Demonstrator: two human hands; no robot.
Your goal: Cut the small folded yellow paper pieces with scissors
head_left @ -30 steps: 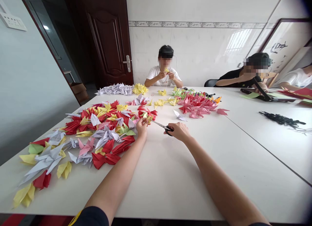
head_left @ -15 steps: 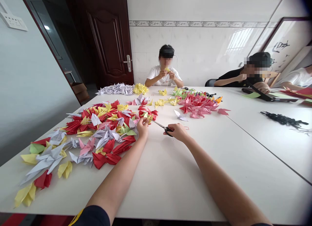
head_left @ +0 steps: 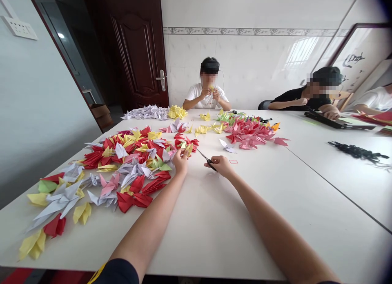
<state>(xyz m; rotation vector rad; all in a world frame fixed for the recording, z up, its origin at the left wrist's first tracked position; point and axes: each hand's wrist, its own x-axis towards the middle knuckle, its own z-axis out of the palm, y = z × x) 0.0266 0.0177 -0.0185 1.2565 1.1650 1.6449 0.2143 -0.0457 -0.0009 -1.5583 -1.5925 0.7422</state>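
Note:
My left hand [head_left: 181,160] pinches a small yellow origami crane [head_left: 188,149] at the near edge of a large heap of folded paper cranes [head_left: 128,161] in red, yellow, lilac and green. My right hand [head_left: 221,165] grips black-handled scissors [head_left: 207,160], whose steel blades point up and left toward the yellow crane. The blades stay a short way from the crane and do not touch it. The scissor handles are mostly hidden inside my right fingers.
More crane piles lie across the white table [head_left: 214,218], with a pink and red group [head_left: 248,133] at the far right. A small red paper loop [head_left: 233,162] lies near my right hand. A seated person [head_left: 206,94] folds yellow paper opposite. Another person [head_left: 301,100] sits to the right, near a dark strand of cranes [head_left: 357,151].
The scissors have swung so the blades point more steeply up, and my right hand has shifted slightly. My left hand stays at the yellow crane. The seated person on the right has raised a hand.

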